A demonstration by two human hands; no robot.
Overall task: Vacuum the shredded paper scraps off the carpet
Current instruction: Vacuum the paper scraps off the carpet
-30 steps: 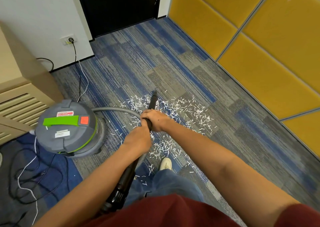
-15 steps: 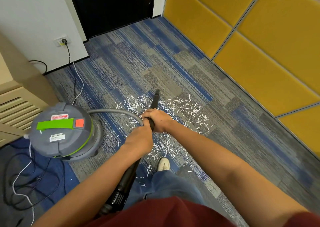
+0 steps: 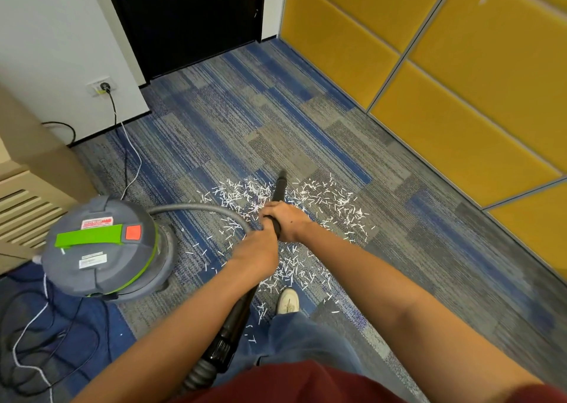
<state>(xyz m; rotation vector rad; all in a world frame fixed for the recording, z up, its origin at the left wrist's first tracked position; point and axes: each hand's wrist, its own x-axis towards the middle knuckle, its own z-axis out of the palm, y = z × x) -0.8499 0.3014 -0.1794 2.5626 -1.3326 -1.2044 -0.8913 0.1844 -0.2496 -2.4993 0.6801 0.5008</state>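
left grip (image 3: 256,253) and right grip (image 3: 287,218) both curled tight round black wand (image 3: 277,189), right ahead of left.

striped carpet (image 3: 214,120) underfoot. grey vacuum canister (image 3: 101,243) at left, joined to wand by grey hose (image 3: 196,207). nozzle end pointed at far edge of paper scraps (image 3: 325,198), scattered thickly either side of wand and back toward shoe (image 3: 288,301).

step in hand, by judgement: early sweeping pass, most scraps not yet lifted.

next: draw nozzle slowly back through pile, tip kept low, then work sideways in overlapping lanes.

watch hose arcing over left part of scatter. keep shoe off scraps. mind power cord (image 3: 127,144) and loose cables (image 3: 46,341) near canister.
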